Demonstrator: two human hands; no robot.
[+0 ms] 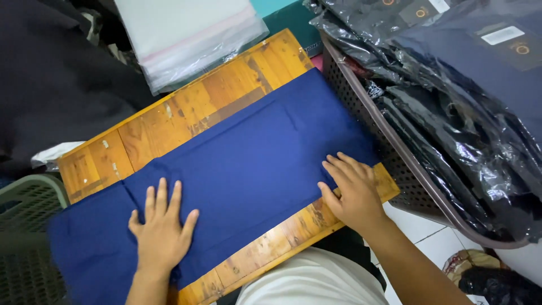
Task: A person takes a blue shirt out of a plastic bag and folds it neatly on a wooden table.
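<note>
Matt blue cloth [248, 164] on worn varnished wood board [226, 96]; glossy plastic bags [451, 113].

A stack of clear plastic bags [192, 39], flat and rectangular, lies at the top of the view past the far edge of the worktop [226, 96]; a thin pink strip runs across the uppermost bag near its open end. On the right, a brown slotted basket [389, 141] is piled with dark garments sealed in glossy clear bags [446, 124], overlapping and slanted. The topmost packed garment [497, 62], dark navy, carries a dark square label [508, 42] with a small white rectangular sticker and a small orange ring mark. Two more orange ring marks show on packs at the top edge.
</note>
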